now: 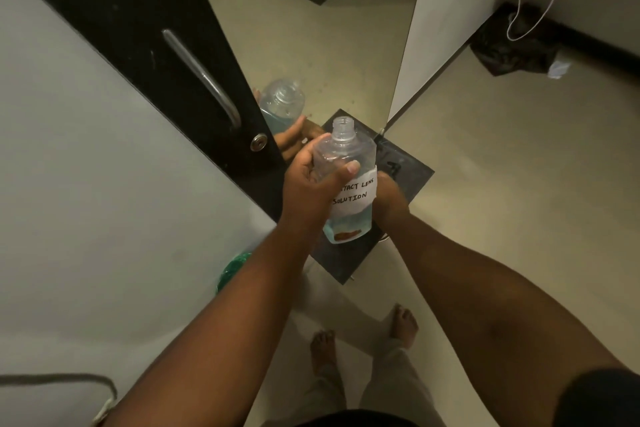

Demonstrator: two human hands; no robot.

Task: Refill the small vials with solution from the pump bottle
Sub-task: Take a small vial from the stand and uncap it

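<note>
A person stands barefoot on a pale floor (502,184) before a mirror (311,28) set beside a black door panel (114,10) with a metal handle (204,76). Below the mirror, a small dark table (412,180) juts out above the floor. Over it, both hands hold a clear bottle (346,163) with its threaded neck open and uncapped, a handwritten label reading "contact lens solution" across its middle and blue liquid in its lower part. The left hand (315,180) wraps the bottle's shoulder, thumb across the front, its grip closed around it. The right hand (388,194) sits behind the bottle's right side; its grip is hidden from view.
</note>
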